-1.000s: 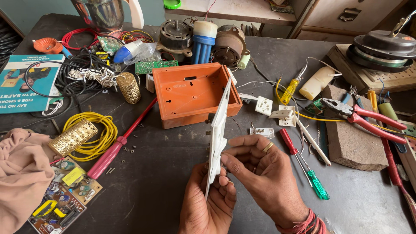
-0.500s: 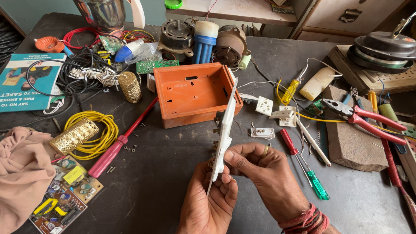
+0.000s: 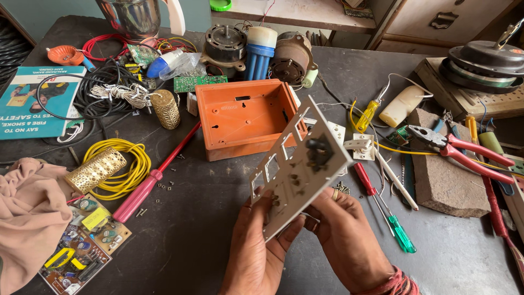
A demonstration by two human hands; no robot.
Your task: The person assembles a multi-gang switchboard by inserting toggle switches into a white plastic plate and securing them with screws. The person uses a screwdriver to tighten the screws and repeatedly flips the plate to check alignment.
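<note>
Hands (image 3: 305, 240) gripping flat perforated white plate (image 3: 297, 169)

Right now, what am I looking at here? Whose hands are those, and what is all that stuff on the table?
This picture comes from a camera worn on a person's head, looking down at their own two bare hands. The left hand and the right hand together hold a flat white plastic switch plate with square holes, tilted up. Behind it on the dark worktable sits an open orange plastic box. Around it lie a long red-handled screwdriver, a coil of yellow wire, red-handled pliers, a small green-handled screwdriver and old grey motors.
</note>
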